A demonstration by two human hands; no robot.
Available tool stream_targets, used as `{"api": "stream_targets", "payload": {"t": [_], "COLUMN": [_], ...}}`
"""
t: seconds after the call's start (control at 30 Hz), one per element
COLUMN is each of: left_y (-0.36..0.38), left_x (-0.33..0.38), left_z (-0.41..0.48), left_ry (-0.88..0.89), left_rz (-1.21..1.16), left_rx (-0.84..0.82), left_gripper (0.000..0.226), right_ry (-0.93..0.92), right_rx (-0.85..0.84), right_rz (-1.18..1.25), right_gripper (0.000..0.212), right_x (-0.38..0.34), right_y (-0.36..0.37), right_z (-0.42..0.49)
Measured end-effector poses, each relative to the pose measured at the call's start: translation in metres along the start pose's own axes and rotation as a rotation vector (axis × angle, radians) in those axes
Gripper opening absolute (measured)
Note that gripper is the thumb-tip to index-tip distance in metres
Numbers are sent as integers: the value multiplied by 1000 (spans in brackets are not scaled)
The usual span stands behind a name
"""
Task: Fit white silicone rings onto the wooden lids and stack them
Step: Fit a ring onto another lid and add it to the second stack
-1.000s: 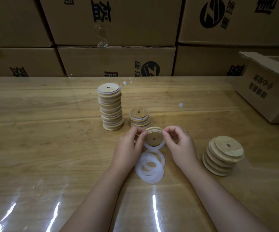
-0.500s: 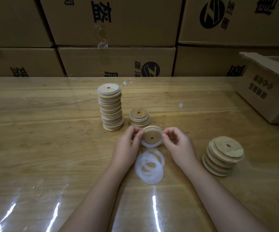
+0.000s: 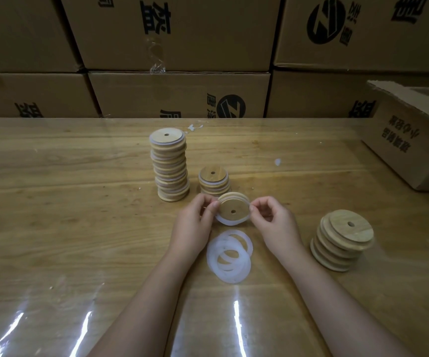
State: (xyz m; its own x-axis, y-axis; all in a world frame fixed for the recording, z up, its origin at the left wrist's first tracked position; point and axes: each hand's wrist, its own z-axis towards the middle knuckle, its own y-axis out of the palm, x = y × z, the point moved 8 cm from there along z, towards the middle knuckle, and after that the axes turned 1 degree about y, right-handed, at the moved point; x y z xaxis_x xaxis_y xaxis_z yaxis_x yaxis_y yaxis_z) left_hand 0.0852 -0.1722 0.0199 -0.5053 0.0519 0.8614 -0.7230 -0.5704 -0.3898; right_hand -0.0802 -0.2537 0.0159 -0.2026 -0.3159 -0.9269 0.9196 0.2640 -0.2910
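Between my hands is a tilted wooden lid (image 3: 232, 209) with a centre hole, a white silicone ring (image 3: 227, 221) showing round its lower edge. My left hand (image 3: 195, 228) pinches its left rim and my right hand (image 3: 275, 222) pinches its right rim. Loose white rings (image 3: 230, 258) lie in a small pile on the table just below. A tall stack of ringed lids (image 3: 170, 167) and a short one (image 3: 214, 183) stand behind. A stack of bare lids (image 3: 342, 239) leans at the right.
The wooden table (image 3: 66, 215) has a glossy clear cover. Stacked cardboard boxes (image 3: 177, 47) wall off the back. An open cardboard box (image 3: 411, 140) sits at the far right. Small white scraps (image 3: 277, 161) lie behind the stacks.
The lid has lifted slightly and tilted; the ring, hanging loose below it a second ago, now hugs its lower edge. Both hands stay at its rims.
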Motion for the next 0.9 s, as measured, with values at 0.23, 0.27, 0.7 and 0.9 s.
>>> {"api": "stream_targets", "payload": {"t": [0.23, 0.27, 0.7, 0.9], "left_y": [0, 0, -7, -5], "left_x": [1, 1, 1, 2], "left_z": [-1, -1, 3, 1], "left_ry": [-43, -49, -62, -45], "left_rz": [18, 24, 256, 327], "left_rx": [-41, -53, -193, -208], "left_gripper": [12, 11, 8, 8], "right_ry": [24, 31, 48, 57], "right_rx": [-36, -41, -76, -86], "right_rz": [-19, -21, -82, -139], "right_gripper": [13, 13, 9, 9], "right_x": [4, 5, 5, 5], "right_y": [1, 2, 5, 6], "right_z": [2, 2, 0, 1]}}
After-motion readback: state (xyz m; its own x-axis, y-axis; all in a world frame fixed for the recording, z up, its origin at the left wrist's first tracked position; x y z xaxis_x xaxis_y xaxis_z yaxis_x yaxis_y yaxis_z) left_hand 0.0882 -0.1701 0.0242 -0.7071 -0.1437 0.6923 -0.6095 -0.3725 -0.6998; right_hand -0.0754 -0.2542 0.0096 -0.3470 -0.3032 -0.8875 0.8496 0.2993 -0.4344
